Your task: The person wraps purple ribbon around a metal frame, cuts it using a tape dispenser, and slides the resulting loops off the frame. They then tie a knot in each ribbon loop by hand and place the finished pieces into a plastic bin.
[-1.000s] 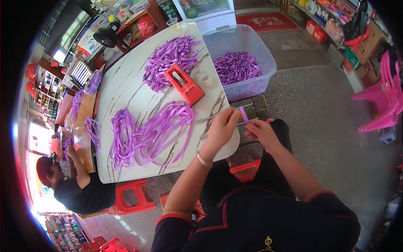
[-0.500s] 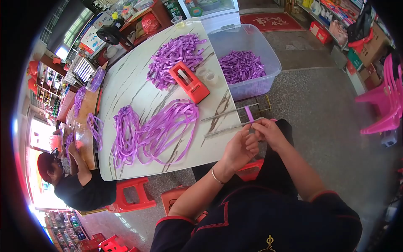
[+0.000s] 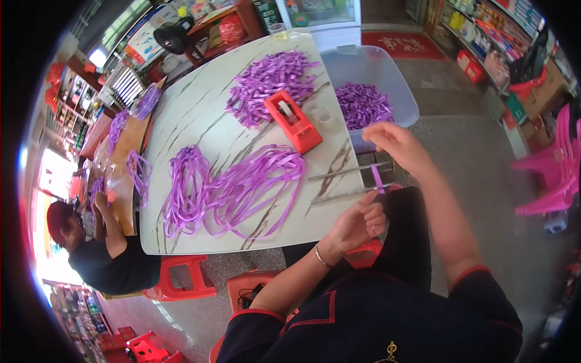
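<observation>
Purple strip (image 3: 377,178), long axis fore-aft, near end R; L fingers (image 3: 376,216) curled, grip unclear; R fingers (image 3: 381,129) parted

We find a ribbon heap (image 3: 272,85) toward the table's (image 3: 187,112) far right corner, the tape dispenser (image 3: 295,124) before it, ribbon bundles (image 3: 187,181) by the near edge, a ribbon strip (image 3: 377,177) across rods (image 3: 333,175) overhanging the right edge, a bin (image 3: 398,85) alongside.

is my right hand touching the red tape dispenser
No, the red tape dispenser lies on the white table, with your right hand clearly apart from it.
</observation>
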A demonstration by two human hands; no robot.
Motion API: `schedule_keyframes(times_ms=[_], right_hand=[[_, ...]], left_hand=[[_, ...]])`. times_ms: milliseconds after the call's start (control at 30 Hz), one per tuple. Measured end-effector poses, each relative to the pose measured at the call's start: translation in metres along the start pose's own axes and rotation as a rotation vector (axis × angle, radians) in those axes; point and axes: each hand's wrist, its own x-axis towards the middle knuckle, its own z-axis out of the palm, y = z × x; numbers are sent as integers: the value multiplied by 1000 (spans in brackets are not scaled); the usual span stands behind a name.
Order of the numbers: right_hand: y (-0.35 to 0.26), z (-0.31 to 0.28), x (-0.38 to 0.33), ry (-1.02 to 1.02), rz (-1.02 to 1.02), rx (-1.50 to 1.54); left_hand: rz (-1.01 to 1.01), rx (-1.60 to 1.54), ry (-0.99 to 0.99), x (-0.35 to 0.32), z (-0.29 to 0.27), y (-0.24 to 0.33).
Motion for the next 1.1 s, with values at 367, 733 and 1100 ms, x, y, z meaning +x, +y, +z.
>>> schedule_keyframes(times_ms=[367,733,1100], right_hand=[[14,83,125,-318,233,-204],[-11,81,133,-352,501,113],[25,90,53,-177,320,-26]], left_hand=[[-19,4,-110,-3,-9,-2],[-13,10,-106,3,-8,-4],[-13,40,-107,-3,-5,-2]])
